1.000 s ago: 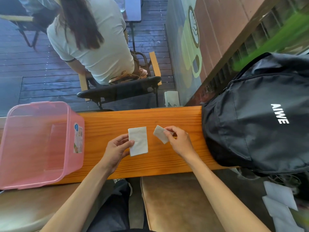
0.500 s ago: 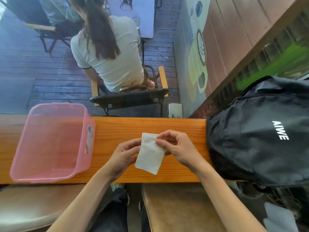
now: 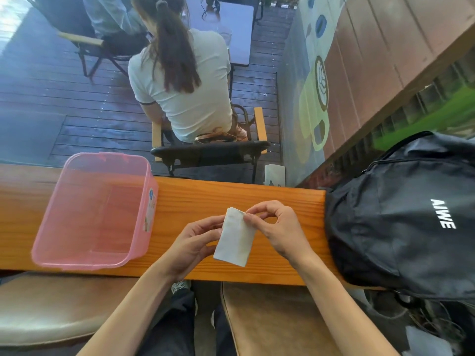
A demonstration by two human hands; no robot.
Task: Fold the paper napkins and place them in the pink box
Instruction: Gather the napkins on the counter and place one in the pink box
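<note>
A: Why is the napkin [image 3: 235, 237] held up off the worktop [image 3: 195, 201] and not lying flat?

B: Probably so both hands can work its edges. The left hand [image 3: 191, 244] has its fingers against the napkin's left edge, steadying it. The right hand [image 3: 277, 227] pinches the top right corner between thumb and forefinger, which looks like lining up a fold.

A: So both are clamped on it?

B: The right plainly is. The left touches and appears to grip the edge, though the paper hides the thumb.

A: And the box [image 3: 92, 214]?

B: It sits open on the worktop to the left, near the left hand, so a folded napkin only needs a short move across. I see nothing inside it.

A: The bag [image 3: 401, 217]?

B: It is parked at the right end, out of the way.
</note>
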